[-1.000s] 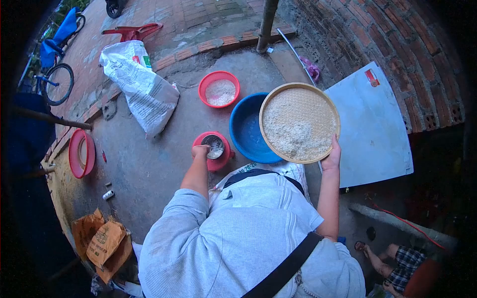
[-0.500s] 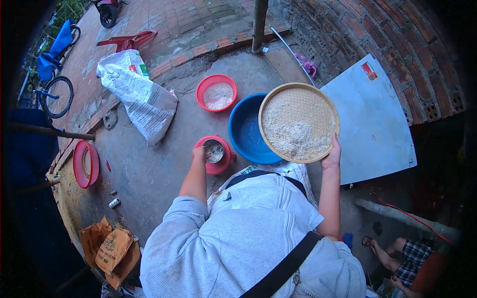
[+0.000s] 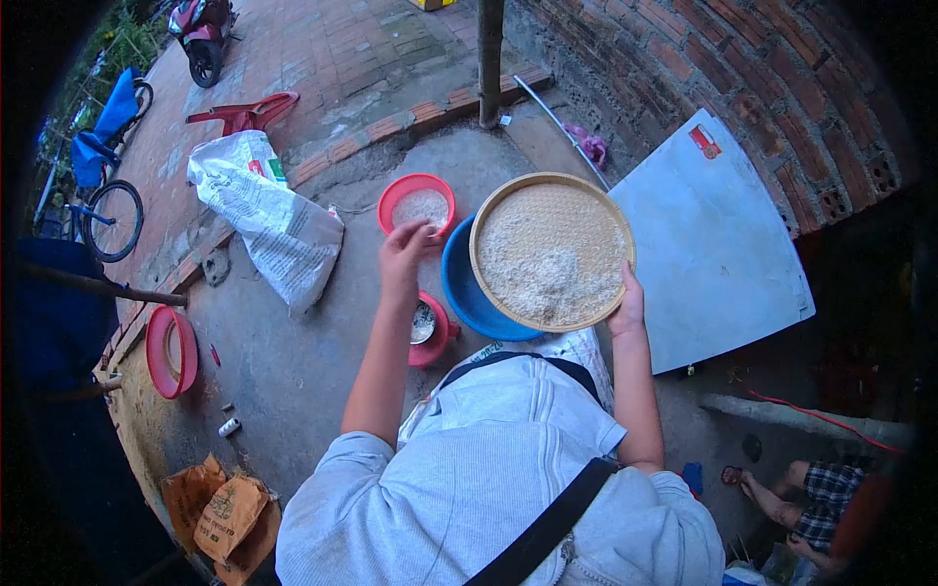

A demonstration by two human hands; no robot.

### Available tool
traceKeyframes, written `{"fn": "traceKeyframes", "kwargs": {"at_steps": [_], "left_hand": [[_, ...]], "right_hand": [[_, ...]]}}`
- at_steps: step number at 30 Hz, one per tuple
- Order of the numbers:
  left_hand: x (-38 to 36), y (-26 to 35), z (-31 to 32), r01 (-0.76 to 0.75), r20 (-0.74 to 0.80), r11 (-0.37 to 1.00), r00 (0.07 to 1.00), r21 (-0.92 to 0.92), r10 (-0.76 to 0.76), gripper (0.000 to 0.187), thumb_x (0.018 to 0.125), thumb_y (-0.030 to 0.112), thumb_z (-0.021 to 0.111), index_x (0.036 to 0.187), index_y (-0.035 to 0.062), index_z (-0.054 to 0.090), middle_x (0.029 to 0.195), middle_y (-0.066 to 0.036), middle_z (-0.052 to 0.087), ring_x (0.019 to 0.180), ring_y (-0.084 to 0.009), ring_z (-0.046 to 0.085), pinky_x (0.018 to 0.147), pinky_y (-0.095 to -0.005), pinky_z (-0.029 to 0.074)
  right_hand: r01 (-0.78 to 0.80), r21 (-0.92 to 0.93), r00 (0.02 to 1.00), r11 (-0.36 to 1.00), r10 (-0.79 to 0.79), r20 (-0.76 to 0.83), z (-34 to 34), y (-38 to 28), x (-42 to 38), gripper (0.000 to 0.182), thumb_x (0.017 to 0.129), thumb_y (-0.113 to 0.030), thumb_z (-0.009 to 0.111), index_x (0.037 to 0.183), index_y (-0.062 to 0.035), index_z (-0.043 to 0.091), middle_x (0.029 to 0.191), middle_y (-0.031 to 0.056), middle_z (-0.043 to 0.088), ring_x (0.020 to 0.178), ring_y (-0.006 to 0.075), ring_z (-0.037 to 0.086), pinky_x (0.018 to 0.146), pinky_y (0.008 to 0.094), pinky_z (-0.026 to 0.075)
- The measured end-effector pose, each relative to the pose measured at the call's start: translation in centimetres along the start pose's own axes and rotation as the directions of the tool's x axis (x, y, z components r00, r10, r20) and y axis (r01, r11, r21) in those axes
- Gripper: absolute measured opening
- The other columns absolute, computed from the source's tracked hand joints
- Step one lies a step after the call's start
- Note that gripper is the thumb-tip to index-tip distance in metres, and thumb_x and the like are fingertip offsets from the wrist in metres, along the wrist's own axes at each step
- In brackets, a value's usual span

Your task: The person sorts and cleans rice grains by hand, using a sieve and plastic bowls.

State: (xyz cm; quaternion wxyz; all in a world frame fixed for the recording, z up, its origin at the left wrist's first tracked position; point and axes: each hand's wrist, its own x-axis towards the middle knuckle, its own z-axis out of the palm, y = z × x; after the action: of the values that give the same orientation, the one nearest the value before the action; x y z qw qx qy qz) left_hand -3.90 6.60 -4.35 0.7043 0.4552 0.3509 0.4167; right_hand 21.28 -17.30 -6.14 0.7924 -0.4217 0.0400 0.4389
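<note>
My right hand [image 3: 628, 305] grips the lower right rim of a round woven winnowing tray [image 3: 547, 207]. White rice grains [image 3: 557, 278] lie heaped in the tray's lower half. The tray is held above a blue basin [image 3: 461, 283], covering much of it. My left hand [image 3: 403, 258] is raised beside the tray's left side, its fingers loosely bent and somewhat apart, with nothing visible in them. It overlaps the edge of a red bowl [image 3: 383, 202] containing rice. Below it, a small metal bowl [image 3: 423, 323] with pale contents rests on a red stool [image 3: 442, 337], partly hidden by my forearm.
A white sack [image 3: 269, 220] lies ahead on the left, near a red plastic piece [image 3: 244, 112]. A large pale board [image 3: 708, 254] is at the right by the brick wall [image 3: 743, 88]. Brown paper bags [image 3: 230, 513] lie lower left. Another person's legs [image 3: 782, 498] show lower right.
My left hand has left the metal bowl and moved up and forward, near the red bowl. My right hand still holds the tray. The whole view has shifted slightly.
</note>
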Motion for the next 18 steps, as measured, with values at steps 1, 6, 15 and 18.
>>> {"fn": "traceKeyframes", "kwargs": {"at_steps": [1, 6, 15, 18], "left_hand": [[-0.6, 1.3, 2.1, -0.062, 0.15, 0.992, 0.988, 0.112, 0.045, 0.022, 0.086, 0.011, 0.059, 0.104, -0.0018, 0.061, 0.087, -0.009, 0.064, 0.076, -0.0149, 0.062, 0.068, -0.0251, 0.051], [-4.1, 3.5, 8.7, -0.423, 0.678, 0.827, 0.731, 0.369, 0.072, 0.015, 0.078, -0.001, 0.061, 0.092, 0.0026, 0.065, 0.083, -0.006, 0.064, 0.074, -0.0148, 0.063, 0.068, -0.0272, 0.051], [-5.7, 0.1, 10.6, -0.812, 0.843, 0.293, 0.536, 0.505, 0.033, 0.012, 0.074, 0.01, 0.061, 0.085, 0.005, 0.062, 0.087, -0.011, 0.06, 0.085, -0.0291, 0.059, 0.075, -0.0384, 0.048], [-4.5, 0.6, 10.2, -0.752, 0.818, 0.4, 0.575, 0.524, 0.008, 0.011, 0.073, 0.007, 0.063, 0.083, 0.0037, 0.063, 0.082, -0.011, 0.061, 0.076, -0.0288, 0.062, 0.068, -0.0376, 0.05]], "right_hand": [[0.003, 0.0, 1.0, 1.0, -0.003, 0.008, 0.1, 0.0, 0.1, 0.049, 0.094, -0.035, 0.043, 0.13, -0.0016, 0.041, 0.127, 0.0142, 0.05, 0.114, 0.0281, 0.05, 0.098, 0.0403, 0.039], [-0.035, 0.014, 0.993, 0.999, 0.033, 0.114, 2.1, 0.7, -0.6, 0.05, 0.095, -0.036, 0.04, 0.131, -0.0012, 0.04, 0.128, 0.0153, 0.049, 0.115, 0.0291, 0.049, 0.099, 0.0413, 0.038], [-0.114, 0.019, 0.973, 0.993, 0.108, 0.207, 2.8, 1.5, -0.9, 0.051, 0.095, -0.037, 0.04, 0.132, -0.0018, 0.038, 0.128, 0.0153, 0.048, 0.116, 0.0293, 0.048, 0.098, 0.0421, 0.039], [-0.061, 0.013, 0.986, 0.998, 0.058, 0.155, 3.6, 1.6, -0.7, 0.051, 0.095, -0.037, 0.04, 0.131, -0.0014, 0.039, 0.127, 0.0153, 0.049, 0.115, 0.0298, 0.049, 0.098, 0.0429, 0.039]]}}
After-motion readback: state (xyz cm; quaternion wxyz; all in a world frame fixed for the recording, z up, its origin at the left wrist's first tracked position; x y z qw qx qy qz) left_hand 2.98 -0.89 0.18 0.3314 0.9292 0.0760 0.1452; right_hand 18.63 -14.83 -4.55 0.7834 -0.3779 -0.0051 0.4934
